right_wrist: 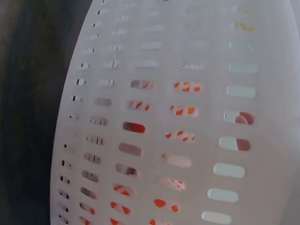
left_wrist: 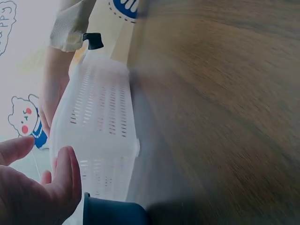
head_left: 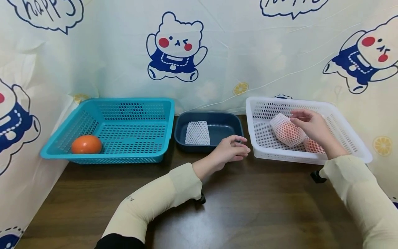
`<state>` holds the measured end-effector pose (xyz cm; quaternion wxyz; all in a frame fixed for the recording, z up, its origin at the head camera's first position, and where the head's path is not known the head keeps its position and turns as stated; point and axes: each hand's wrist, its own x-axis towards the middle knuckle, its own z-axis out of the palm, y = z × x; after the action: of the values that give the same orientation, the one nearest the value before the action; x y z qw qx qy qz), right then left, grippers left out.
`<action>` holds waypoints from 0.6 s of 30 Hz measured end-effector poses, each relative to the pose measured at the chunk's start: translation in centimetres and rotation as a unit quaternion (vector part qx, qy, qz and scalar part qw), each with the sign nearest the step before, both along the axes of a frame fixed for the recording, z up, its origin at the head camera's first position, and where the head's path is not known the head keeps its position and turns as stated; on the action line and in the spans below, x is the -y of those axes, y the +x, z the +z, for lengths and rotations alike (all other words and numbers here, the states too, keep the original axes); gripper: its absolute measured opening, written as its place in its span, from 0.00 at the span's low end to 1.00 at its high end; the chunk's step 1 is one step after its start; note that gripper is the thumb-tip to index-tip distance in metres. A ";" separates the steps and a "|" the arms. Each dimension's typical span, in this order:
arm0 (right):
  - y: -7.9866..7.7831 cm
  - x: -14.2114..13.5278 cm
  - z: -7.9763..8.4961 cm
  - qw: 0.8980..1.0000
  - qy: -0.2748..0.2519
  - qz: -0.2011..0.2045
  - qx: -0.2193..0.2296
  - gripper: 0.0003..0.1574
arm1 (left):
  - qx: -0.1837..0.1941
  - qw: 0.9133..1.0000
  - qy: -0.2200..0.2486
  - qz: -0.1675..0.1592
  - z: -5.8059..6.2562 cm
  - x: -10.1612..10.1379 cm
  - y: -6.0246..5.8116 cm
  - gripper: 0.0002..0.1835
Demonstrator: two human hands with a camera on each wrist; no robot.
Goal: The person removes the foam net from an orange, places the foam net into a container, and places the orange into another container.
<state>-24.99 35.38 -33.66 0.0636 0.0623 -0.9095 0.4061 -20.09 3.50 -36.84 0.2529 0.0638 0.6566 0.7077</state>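
In the white basket (head_left: 259, 152) lies an orange-coloured round fruit in a white foam net (head_left: 287, 133); a second netted fruit (head_left: 313, 145) is partly hidden by the right wrist. My right hand (head_left: 312, 126) is over the basket, fingers loosely bent beside the top of the first net; whether they touch it I cannot tell. In the right wrist view, the basket wall (right_wrist: 154, 112) hides most of that hand. My left hand (head_left: 228, 150), fingers relaxed and holding nothing, hovers near the front right corner of the navy tub (head_left: 222, 121). An empty foam net (head_left: 198, 133) lies in the tub.
On the left stands a teal basket (head_left: 124, 158) with a bare orange fruit (head_left: 86, 144) in its front left corner. Baskets and tub stand in a row on a brown wooden table (head_left: 248, 207), against a printed cloth (head_left: 211, 62).
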 end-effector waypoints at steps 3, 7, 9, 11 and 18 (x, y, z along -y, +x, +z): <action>-0.1 -0.2 0.2 1.000 0.023 -0.010 0.000 0.27 | 0.024 1.000 0.014 0.011 0.1 -0.4 -0.2 0.23; 0.0 -0.4 0.3 0.998 0.057 -0.021 0.016 0.31 | 0.050 0.998 0.034 0.013 0.3 -0.9 -0.4 0.26; 0.0 -0.6 0.3 0.997 0.070 -0.018 0.037 0.34 | 0.059 0.997 0.042 0.012 0.5 -1.2 -0.4 0.28; -0.2 -0.8 0.3 0.995 0.085 -0.012 0.059 0.38 | 0.066 0.997 0.048 0.015 0.6 -1.4 -0.4 0.28; -1.5 -0.5 -0.1 0.985 0.141 0.014 0.098 0.51 | 0.093 0.992 0.072 0.049 0.5 -2.2 -0.5 0.27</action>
<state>-26.46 35.89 -33.74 -0.0412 0.0432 -0.9586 0.2784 -20.60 5.71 -36.31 0.2730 -0.0164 0.5795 0.7677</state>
